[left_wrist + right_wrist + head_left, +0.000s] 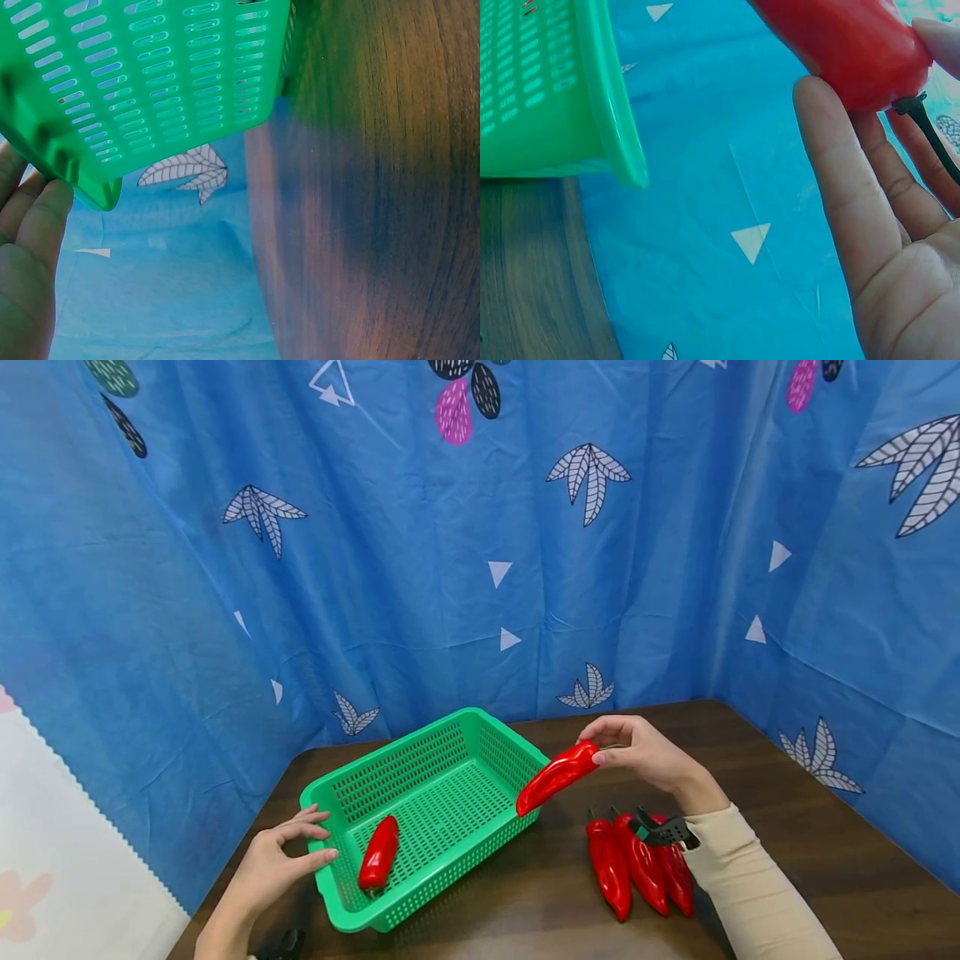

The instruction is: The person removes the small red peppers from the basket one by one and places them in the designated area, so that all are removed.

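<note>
Blue cloth (420,593), printed with leaves and triangles: hung behind a dark wood worktop (528,897).

Item, one basket (459,865): green, pierced walls, set at a slant on the worktop, between my two grips.

Item, one held pepper (557,777): red, off the worktop, pinched at its stem end between thumb and fingers of my right grip (637,752). Long axis: sloping down and leftward from the fingertips, tip at the basket's right front corner as seen from my head; whether tip and rim touch, I cannot tell. Stem (930,133): pointing back towards my palm. Key relation, in my judgement: the pepper lies on the basket side of my right grip, tip foremost, body reaching out beyond the fingers.

Item, left grip (270,860): no pepper in it; fingers nearly straight, tips touching the basket's left rim.

Item, one pepper in the basket (379,853): lying on the floor near the left end, stem end towards me, nearer my left grip.

Item, three loose peppers (609,868): side by side on the worktop, right of the basket, stems away from me, partly covered by my black wrist strap (663,831).
</note>
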`<state>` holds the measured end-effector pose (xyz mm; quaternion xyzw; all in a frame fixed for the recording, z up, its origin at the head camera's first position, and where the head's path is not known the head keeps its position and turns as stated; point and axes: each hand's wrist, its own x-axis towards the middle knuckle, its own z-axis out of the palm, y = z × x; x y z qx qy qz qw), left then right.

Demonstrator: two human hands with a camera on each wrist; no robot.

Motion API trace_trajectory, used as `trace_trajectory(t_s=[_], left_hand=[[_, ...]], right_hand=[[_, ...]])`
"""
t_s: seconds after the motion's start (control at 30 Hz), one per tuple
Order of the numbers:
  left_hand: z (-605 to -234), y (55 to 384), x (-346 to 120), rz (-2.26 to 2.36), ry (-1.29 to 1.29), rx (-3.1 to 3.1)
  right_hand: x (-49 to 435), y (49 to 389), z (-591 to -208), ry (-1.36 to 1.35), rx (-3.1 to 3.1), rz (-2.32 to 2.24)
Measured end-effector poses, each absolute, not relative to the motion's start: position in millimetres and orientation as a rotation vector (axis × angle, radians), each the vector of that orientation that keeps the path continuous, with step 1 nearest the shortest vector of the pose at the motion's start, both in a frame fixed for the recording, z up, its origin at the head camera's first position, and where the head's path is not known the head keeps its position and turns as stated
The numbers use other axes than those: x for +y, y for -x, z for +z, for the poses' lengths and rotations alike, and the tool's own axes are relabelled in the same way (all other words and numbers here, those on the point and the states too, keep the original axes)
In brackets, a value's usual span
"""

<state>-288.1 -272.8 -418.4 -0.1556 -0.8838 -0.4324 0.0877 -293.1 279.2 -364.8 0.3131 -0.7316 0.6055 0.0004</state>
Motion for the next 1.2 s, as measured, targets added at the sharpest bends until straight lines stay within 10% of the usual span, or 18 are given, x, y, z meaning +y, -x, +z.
trace_trajectory(t_s=[1.2], left_hand=[[-417.5, 287.5, -268.0, -1.197, 0.469, -2.633]], right_hand=[[315.7, 291.1, -366.6, -0.982, -2.300, 1.914]])
